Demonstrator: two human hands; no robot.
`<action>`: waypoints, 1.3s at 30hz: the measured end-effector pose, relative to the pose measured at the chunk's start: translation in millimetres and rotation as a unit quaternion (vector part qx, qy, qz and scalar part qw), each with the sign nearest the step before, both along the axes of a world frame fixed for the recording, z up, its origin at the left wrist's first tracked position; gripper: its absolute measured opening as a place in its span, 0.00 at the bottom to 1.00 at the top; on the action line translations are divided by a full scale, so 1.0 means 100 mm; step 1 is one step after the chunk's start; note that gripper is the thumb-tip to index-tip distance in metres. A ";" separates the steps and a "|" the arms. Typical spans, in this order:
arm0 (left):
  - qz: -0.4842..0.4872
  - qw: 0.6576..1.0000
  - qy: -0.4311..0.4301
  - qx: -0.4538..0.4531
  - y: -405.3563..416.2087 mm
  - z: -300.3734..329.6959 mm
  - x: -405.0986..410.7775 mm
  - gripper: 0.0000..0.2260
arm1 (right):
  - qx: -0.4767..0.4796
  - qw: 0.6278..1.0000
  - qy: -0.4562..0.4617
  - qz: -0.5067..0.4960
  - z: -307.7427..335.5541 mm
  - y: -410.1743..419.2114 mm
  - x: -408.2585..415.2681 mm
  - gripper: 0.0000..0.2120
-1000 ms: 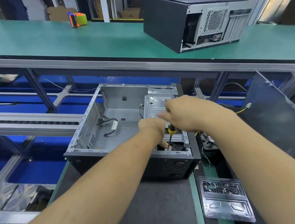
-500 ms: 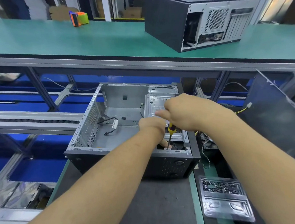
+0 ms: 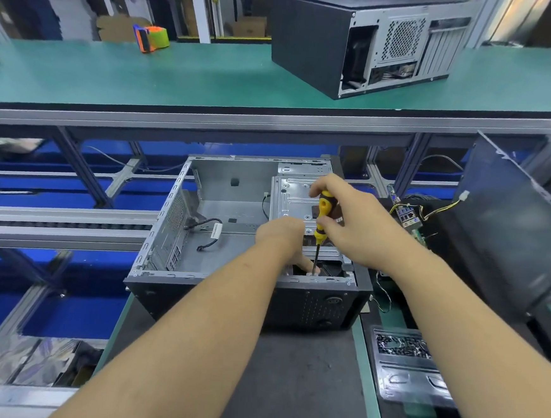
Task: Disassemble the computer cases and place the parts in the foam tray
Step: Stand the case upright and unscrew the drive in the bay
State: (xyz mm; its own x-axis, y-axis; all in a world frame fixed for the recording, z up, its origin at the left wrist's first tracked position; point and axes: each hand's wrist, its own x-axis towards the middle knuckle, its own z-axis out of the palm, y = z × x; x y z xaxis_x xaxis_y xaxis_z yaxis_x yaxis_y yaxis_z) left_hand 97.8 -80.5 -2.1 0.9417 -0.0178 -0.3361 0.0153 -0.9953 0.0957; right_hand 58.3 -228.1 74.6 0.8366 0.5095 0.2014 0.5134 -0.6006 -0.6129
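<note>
1. Fingers of the right hand [image 3: 355, 221] curl round the yellow-and-black handle of a screwdriver [image 3: 321, 220], gripping it near the top while the shaft stands almost upright, tip down in the front corner of the open computer case [image 3: 232, 238].
2. At about 8 o'clock from the right hand, the left hand [image 3: 281, 239] reaches into the same corner; one finger lies right by the tip, probably steadying the screw or the small part being freed. Whether that hand pinches anything I cannot tell (its back hides the fingers).
3. Holding the tool upright likely keeps the tip seated in the screw head, and the high grip lets the handle be twirled.
4. This case lies on its side on a dark mat [image 3: 286, 391] at the middle of the view, open top toward the camera: a bare grey steel shell, a black front panel facing the person, a drive bracket [image 3: 296, 194] at its 1 o'clock, and a loose black cable [image 3: 206, 228] on the floor at 9 o'clock. It looks largely stripped already.
5. Another, closed computer case [image 3: 363, 41] waits on the green shelf [image 3: 146, 76] at 12 o'clock.
6. A clear parts tray [image 3: 410, 368] with dark screws sits at 4 o'clock, and a removed side panel [image 3: 503, 226] leans at 3 o'clock, beside a small board with wires [image 3: 408, 216]. No foam tray is clearly visible.
</note>
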 end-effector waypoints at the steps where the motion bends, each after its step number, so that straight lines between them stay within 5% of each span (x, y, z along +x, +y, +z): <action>1: -0.004 1.000 0.001 -0.015 0.02 -0.01 -0.01 0.30 | 0.005 1.000 -0.004 0.000 -0.03 -0.01 -0.02 0.17; 5: 0.022 0.985 0.002 -0.168 0.17 -0.02 -0.06 0.24 | 0.058 0.998 -0.012 -0.009 0.00 -0.05 -0.04 0.16; 8: 0.138 0.907 -0.055 -0.395 0.30 0.00 -0.11 0.15 | 0.074 0.997 -0.027 -0.020 0.05 -0.10 -0.05 0.15; 10: 0.169 0.876 -0.098 -0.441 0.38 -0.02 -0.18 0.11 | 0.067 0.997 -0.032 -0.028 0.05 -0.11 -0.05 0.15; 18: -0.003 0.914 -0.051 -0.403 0.26 -0.05 -0.42 0.12 | 0.116 0.987 -0.058 -0.097 0.00 -0.09 0.02 0.14; 21: -0.031 0.941 -0.082 -0.326 0.18 -0.03 -0.42 0.12 | 0.118 0.986 -0.056 -0.108 0.01 -0.06 0.03 0.13; 28: -0.004 0.931 -0.119 -0.344 0.22 -0.10 -0.42 0.08 | 0.171 0.973 -0.060 -0.144 -0.04 -0.14 0.06 0.16; 32: 0.074 0.912 -0.150 -0.376 0.22 -0.06 -0.41 0.10 | 0.305 0.917 -0.046 -0.252 -0.18 -0.35 0.11 0.19; 34: 0.199 0.840 -0.150 -0.481 0.17 0.00 -0.39 0.11 | 0.320 0.891 -0.018 -0.321 -0.30 -0.54 0.15 0.17; 37: 0.398 0.562 -0.033 -0.725 0.09 0.10 -0.34 0.13 | 0.227 0.896 0.044 -0.378 -0.64 -0.77 0.15 0.08; 38: 0.427 0.492 0.012 -0.759 0.07 0.11 -0.34 0.13 | 0.186 0.903 0.070 -0.381 -0.79 -0.81 0.14 0.07; 39: 0.443 0.457 0.043 -0.770 0.05 0.12 -0.34 0.13 | 0.142 0.911 0.096 -0.374 -0.94 -0.84 0.11 0.06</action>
